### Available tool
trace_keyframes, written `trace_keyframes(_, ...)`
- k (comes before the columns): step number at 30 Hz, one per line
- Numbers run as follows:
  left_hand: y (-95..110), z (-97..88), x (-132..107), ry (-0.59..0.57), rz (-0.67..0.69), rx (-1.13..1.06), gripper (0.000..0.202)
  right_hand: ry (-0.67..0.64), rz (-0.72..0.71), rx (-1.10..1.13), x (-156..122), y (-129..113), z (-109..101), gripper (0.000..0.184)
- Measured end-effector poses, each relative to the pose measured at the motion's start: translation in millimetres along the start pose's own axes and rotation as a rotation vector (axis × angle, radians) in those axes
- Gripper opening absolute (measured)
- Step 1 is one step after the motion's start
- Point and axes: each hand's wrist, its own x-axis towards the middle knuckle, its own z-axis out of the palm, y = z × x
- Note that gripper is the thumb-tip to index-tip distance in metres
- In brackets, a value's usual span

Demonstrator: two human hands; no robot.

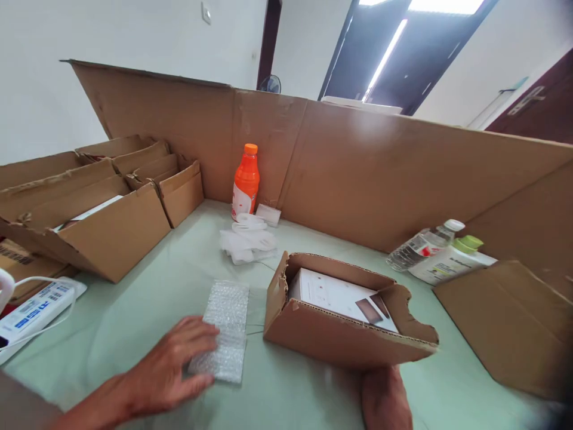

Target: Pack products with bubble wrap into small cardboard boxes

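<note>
My left hand [176, 364] is open, its fingers apart, at the left side of a flat piece of bubble wrap [227, 325]. The fingertips overlap the wrap's edge. My right hand [387, 397] reaches under the near right end of an open cardboard box [340, 340] and holds it from below. Its fingers are hidden by the box wall. Inside that cardboard box lies a white printed carton [331, 292] with a dark device pictured on it.
Behind stand an orange bottle [246, 179] and crumpled white plastic [248, 239]. Cardboard bins [120, 233] and a power strip [40, 313] are at the left. A clear bottle [421, 248], a green-capped bottle [452, 263] and a cardboard piece [505, 322] lie right. A cardboard wall [349, 173] borders the table.
</note>
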Motion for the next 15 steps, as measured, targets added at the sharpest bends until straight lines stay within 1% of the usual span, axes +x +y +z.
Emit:
trace_keyframes(2, -9.8, -10.0, 19.6, 0.137, -0.097, -0.01, 0.025, -0.016, -0.025, -0.034, -0.3, -1.7, 2.9, 0.066)
trace_keyframes(3, -15.2, -12.2, 32.9, 0.176, -0.131, 0.0, 0.024, -0.019, -0.031, -0.047, -0.4, -1.8, 3.0, 0.066)
trace_keyframes(4, -20.3, -11.7, 47.0, 0.181, -0.154, 0.02, 0.024, -0.019, -0.035, -0.057, -0.3, -1.1, 1.9, 0.066)
trace_keyframes(6, -29.0, -2.1, 73.8, 0.119, -0.17, 0.084, 0.024, -0.01, -0.036, -0.074, 0.3, 2.4, -3.3, 0.065)
trace_keyframes(9, -42.4, 25.4, 104.7, 0.031, -0.206, 0.167, 0.031, 0.028, -0.027, -0.105, 2.2, 12.1, -16.0, 0.061)
trace_keyframes(12, -61.2, 49.7, 129.9, 0.015, -0.261, 0.205, 0.04, 0.055, -0.055, -0.148, 4.5, 21.5, -25.9, 0.059)
trace_keyframes(15, -81.7, 61.3, 158.5, -0.003, -0.275, 0.218, 0.04, 0.029, -0.052, -0.131, 5.6, 24.9, -26.3, 0.06)
